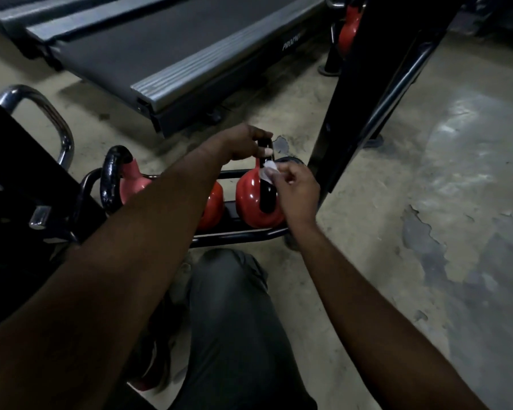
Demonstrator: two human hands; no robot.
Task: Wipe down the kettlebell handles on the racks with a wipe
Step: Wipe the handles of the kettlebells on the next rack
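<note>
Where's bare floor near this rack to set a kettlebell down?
Widest: bare concrete floor right of the black upright. A narrower strip lies between the treadmill and the low rack. Crowded: the rack, red kettlebells side by side, left hand and right hand at the rightmost kettlebell.

We see a low black tubular metal rack [237, 235] standing on the patchy concrete floor [382, 179]. Along its rails sit three red round kettlebells: the left kettlebell [132, 184], the middle kettlebell [213, 202] and the right kettlebell [249, 202]. A grey treadmill [160, 48] stands farther off.
</note>
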